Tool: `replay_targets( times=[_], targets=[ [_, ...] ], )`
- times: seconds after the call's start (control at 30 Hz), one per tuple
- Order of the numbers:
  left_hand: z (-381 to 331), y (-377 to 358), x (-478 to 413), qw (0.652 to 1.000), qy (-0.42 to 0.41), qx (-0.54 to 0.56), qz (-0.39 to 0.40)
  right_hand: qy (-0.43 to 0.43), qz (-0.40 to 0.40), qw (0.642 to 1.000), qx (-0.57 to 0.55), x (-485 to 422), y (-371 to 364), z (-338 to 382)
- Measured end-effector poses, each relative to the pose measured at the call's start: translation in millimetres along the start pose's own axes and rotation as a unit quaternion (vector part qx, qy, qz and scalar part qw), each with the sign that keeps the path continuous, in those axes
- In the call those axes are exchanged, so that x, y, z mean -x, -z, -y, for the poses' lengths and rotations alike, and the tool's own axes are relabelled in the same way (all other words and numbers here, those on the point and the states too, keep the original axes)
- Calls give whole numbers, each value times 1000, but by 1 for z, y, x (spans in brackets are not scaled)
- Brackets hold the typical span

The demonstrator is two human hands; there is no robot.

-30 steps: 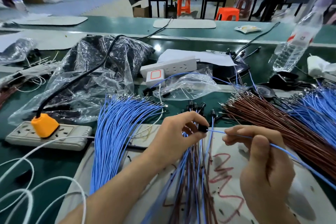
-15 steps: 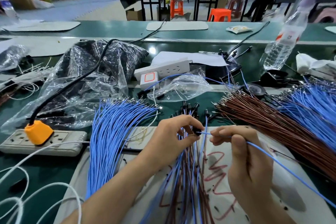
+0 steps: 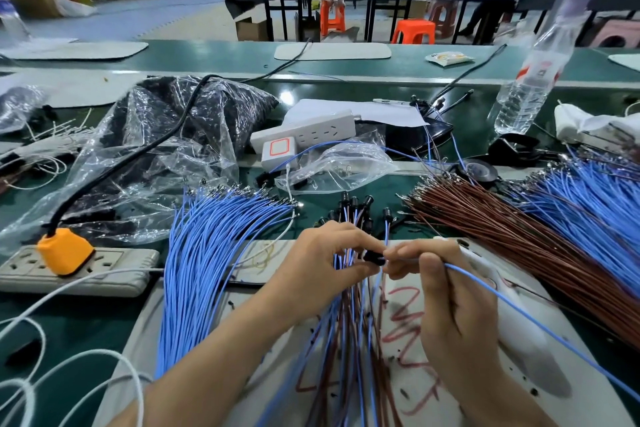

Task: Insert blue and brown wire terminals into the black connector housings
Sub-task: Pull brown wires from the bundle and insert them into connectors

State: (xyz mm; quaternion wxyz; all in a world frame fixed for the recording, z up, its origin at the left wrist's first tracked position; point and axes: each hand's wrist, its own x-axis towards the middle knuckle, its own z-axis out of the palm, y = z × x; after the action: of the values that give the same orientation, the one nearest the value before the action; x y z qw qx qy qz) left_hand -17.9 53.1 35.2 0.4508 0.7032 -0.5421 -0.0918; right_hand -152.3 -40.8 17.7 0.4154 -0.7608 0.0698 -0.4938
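text: none legible | bottle label (image 3: 539, 70): blurred | red scrawl (image 3: 405, 319) on board (image 3: 526, 371): unreadable

Fingertips (image 3: 392, 254) hide the terminal of the blue wire (image 3: 491, 292) and most of the black connector housing (image 3: 373, 257).

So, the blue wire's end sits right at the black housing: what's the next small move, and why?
Probably push the blue wire leftward to seat its terminal in the black housing. The left hand pinches the housing, and the right hand pinches the wire right beside it, fingertips almost touching. Whether the terminal is fully in is hidden.
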Motion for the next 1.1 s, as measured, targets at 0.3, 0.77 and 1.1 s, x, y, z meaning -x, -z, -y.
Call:
replay_targets(
  times=[0.3, 0.77, 1.1],
  targets=[
    [-5, -3, 4, 994, 40, 102, 18, -93, 47, 995, 10, -1, -5, -2],
    [-1, 1, 1, 994, 30, 99, -43, -194, -4, 977, -90, -5, -3, -6],
    [17, 21, -7, 906, 262, -88, -321, -231, -263, 914, -206, -31, 28, -4]
  ],
)
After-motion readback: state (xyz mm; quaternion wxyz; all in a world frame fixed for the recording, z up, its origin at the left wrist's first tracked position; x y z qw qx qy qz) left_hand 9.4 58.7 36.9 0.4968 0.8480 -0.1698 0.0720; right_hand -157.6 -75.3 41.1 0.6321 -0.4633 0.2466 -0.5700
